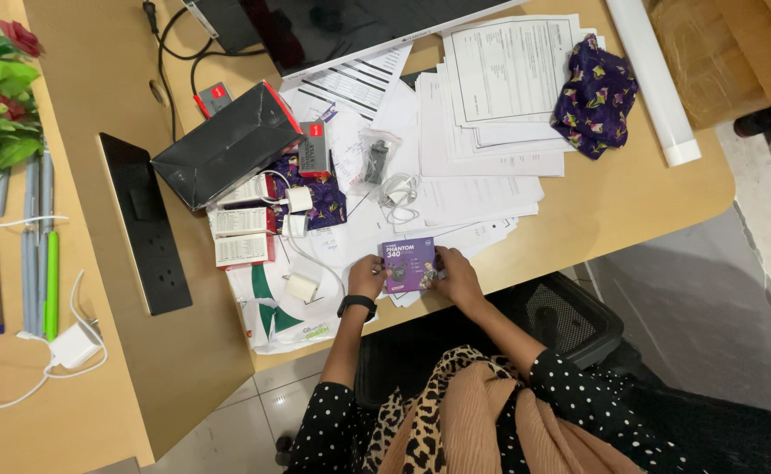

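A small purple box (409,263) lies flat on loose papers (482,189) near the front edge of the tabletop (631,193), held between both hands. The left hand (366,276) sits at the box's 9 o'clock side, its grip clamped on the left edge with fingers curled over it; a black watch (356,304) is on that wrist. The right hand (457,275) sits at the 3 o'clock side, its grip pressed on the right edge, fingertips on the box's lower corner. So the box lies directly between the two grips, touching both.

At 12 o'clock from the box lies a coiled white cable (398,190) and a small clear bag (377,158). At 10 o'clock rests a large black box (227,145), tilted. A white charger plug (301,287) lies at 9 o'clock, just beyond the left hand. A purple patterned cloth (594,96) lies at 1 o'clock, well apart.
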